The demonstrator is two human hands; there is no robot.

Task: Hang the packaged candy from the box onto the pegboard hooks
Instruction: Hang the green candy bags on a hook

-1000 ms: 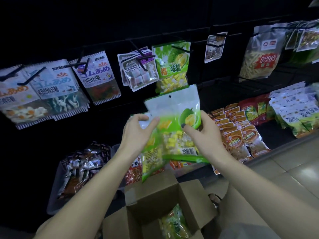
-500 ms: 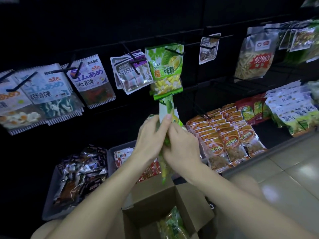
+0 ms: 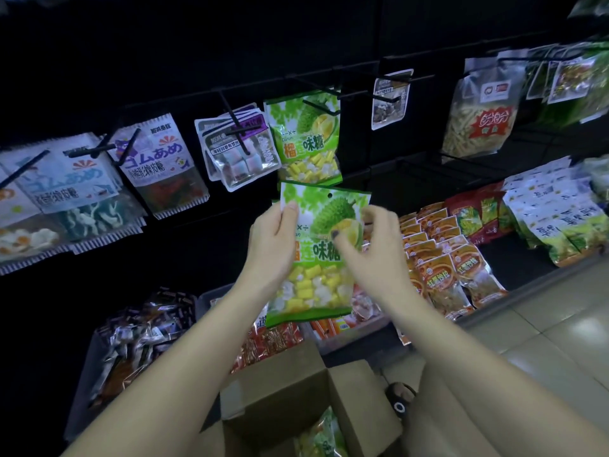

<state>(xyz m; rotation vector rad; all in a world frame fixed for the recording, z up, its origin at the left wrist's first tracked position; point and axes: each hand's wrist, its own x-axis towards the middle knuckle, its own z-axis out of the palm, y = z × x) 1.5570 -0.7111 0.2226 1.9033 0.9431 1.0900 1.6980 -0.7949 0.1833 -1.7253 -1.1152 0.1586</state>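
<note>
My left hand (image 3: 272, 245) pinches the left edge of a green durian candy bag (image 3: 324, 258), held upright with its front facing me. My right hand (image 3: 372, 255) holds the bag's right side, thumb on the front and fingers behind. The punched hole at the bag's top sits just below an identical durian bag (image 3: 308, 140) hanging on a black pegboard hook (image 3: 324, 108). The open cardboard box (image 3: 286, 384) stands below my arms, with more green candy bags (image 3: 324, 437) inside.
Gummy packs (image 3: 158, 163) and a marshmallow pack (image 3: 237, 156) hang on hooks to the left. Bins of wrapped snacks (image 3: 138, 338) sit under the hooks. A shelf of orange packets (image 3: 441, 258) runs to the right, beside tiled floor (image 3: 543, 328).
The bag has been turned from its back face, through edge-on, to its front face. My hands have spread apart to its two sides and lifted it closer to the hanging bag.
</note>
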